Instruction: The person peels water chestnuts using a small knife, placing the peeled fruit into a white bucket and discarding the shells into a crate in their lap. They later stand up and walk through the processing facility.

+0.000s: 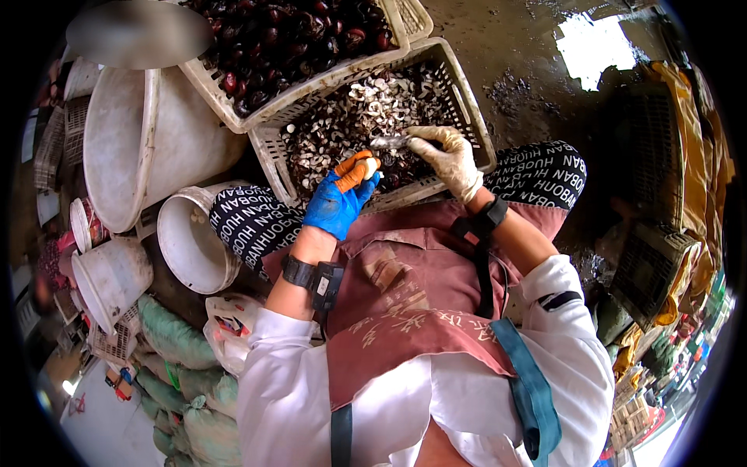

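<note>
My left hand (337, 204), in a blue glove with orange covers on some fingers, is closed around a small pale water chestnut (373, 165), partly hidden by the fingers. My right hand (453, 165), in a stained whitish glove, grips a short metal knife (388, 143) whose blade points left, just above the water chestnut. Both hands are over the near side of a pale plastic crate (469, 101), which holds white slices and dark peelings (373, 100). Behind it, a second crate (331, 87) is heaped with glossy dark-red unpeeled water chestnuts (284, 39).
A white bucket (191, 245) lies tipped by my left knee, with a large white tub (117, 148) beyond it. Green sacks (175, 335) and a plastic bag (231, 331) are at left. Stacked dark crates (650, 268) stand at right. The floor (517, 58) is wet and muddy.
</note>
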Demonstrator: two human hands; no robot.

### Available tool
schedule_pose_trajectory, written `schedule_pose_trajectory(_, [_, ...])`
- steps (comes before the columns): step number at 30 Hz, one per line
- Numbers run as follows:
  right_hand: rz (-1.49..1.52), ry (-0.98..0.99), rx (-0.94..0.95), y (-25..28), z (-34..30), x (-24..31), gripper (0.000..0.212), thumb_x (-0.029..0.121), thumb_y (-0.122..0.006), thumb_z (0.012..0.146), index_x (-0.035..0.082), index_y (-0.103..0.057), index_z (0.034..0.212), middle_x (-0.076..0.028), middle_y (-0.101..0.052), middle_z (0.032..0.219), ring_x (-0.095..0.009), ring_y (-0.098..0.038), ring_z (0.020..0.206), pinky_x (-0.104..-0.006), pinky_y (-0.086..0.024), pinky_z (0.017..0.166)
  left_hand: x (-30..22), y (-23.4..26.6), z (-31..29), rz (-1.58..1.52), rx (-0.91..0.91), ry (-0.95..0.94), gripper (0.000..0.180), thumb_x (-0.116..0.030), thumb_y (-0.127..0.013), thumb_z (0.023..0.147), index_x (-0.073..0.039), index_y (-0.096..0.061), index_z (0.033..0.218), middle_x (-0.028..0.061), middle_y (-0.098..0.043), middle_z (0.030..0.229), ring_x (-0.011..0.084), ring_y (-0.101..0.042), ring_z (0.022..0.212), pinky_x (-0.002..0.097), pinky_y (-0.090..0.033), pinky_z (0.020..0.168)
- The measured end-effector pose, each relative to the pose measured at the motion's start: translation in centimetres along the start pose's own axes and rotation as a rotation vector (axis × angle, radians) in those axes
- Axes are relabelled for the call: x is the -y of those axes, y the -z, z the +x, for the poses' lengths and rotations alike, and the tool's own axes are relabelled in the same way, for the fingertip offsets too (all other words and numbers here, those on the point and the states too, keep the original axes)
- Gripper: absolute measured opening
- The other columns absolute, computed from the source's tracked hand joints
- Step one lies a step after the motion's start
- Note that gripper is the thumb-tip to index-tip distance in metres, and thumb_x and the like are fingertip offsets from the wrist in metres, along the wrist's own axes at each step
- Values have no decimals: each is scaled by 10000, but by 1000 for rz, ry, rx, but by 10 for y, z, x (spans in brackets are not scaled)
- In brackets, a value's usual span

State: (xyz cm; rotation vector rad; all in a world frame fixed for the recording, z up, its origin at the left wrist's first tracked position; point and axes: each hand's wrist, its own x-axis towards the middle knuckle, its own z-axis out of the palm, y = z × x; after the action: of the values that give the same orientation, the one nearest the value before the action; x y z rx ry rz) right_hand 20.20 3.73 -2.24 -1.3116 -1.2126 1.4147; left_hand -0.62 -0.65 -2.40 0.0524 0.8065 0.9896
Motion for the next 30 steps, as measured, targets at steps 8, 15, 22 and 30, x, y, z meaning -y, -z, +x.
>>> schedule_pose_trajectory(8, [-87, 20, 54, 6, 2, -20, 240, 190, -679, 790, 30, -664, 969, -88, -657, 872, -139, -584, 773, -275, -469, 734, -8, -13, -7, 266, -18, -62, 496, -45, -623, 807, -121, -472, 1273, 45, -607, 1091, 128, -587, 938, 223, -473, 749])
schedule_pose_trajectory(15, [-63, -38, 10, 5, 9, -5, 236, 140, -683, 791, 0, -652, 979, -52, -666, 827, -70, -572, 696, -212, -470, 639, -7, -18, -8, 405, 46, -138, 650, -17, -631, 795, -137, -336, 1362, 106, -630, 1047, 142, -598, 923, 220, -478, 744])
schedule_pose_trajectory(22, [-152, -103, 75, -1, -1, -19, 226, 194, -688, 786, 37, -674, 948, -50, -664, 808, -111, -584, 721, -256, -461, 714, -8, -25, -10, 462, 107, -123, 710, -81, -662, 788, -103, -277, 1384, 104, -617, 1049, 165, -591, 950, 260, -485, 798])
schedule_pose_trajectory(30, [216, -283, 32, 11, 8, -31, 228, 199, -646, 834, -7, -623, 929, 2, -603, 729, -46, -505, 624, -177, -423, 596, -30, -39, 0, 7, 291, 50, 496, -288, -637, 813, -71, -492, 1234, 84, -604, 1057, 245, -550, 1051, 440, -476, 890])
